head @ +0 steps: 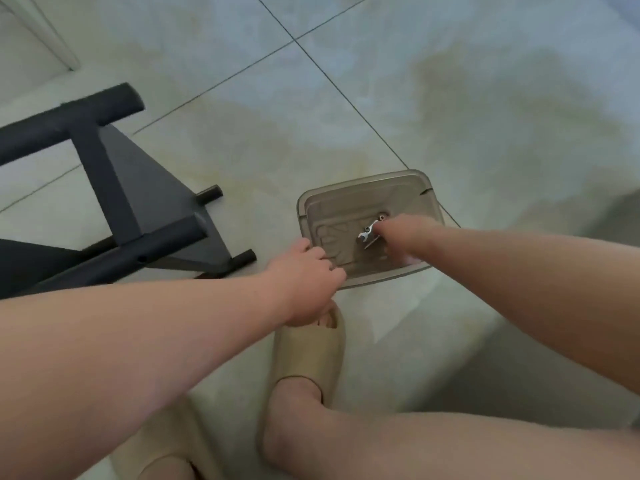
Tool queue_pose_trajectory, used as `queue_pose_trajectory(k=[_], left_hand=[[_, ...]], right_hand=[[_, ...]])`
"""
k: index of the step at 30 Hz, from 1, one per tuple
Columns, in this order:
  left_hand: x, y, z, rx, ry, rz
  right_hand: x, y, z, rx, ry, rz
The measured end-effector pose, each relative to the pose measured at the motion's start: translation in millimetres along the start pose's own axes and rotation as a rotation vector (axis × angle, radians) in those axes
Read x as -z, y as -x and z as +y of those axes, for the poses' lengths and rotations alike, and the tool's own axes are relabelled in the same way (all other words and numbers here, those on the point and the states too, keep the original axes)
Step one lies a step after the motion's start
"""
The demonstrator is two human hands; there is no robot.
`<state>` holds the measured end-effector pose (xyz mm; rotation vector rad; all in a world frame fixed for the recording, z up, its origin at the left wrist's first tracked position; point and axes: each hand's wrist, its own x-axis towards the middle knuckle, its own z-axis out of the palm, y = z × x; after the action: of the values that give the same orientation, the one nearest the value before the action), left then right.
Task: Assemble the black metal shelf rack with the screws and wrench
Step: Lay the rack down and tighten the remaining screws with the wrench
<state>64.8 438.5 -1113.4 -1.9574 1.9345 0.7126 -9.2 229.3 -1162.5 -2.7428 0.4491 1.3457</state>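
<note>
Our right hand [401, 237] touches the wrench [368, 234], lying slantwise in the middle of the tray [363, 183] on the floor [450, 98]; we cannot tell if its fingers pinch, while our left hand [308, 271] clamps the tray's left edge.

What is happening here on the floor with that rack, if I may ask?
A person is reaching into a translucent grey tray on the tiled floor. The right hand pinches a small silver wrench inside it, while the left hand holds the tray's near edge. The black metal rack lies to the left, untouched.
</note>
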Motion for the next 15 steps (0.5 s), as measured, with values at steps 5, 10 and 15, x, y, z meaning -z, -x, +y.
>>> queue_pose_trajectory(k=[5,10,15], left_hand=[[-24,-2,-3,0.018,0.022,0.152],[-27,-5,-3,0.039,0.026,0.186],[-21,-5,-2,0.046,0.008,0.154]], right_hand=[[-22,-28,1,0.082,0.03,0.114],[-24,-36,2,0.14,0.119,0.107],[-20,-25,0,0.062,-0.005,0.152]])
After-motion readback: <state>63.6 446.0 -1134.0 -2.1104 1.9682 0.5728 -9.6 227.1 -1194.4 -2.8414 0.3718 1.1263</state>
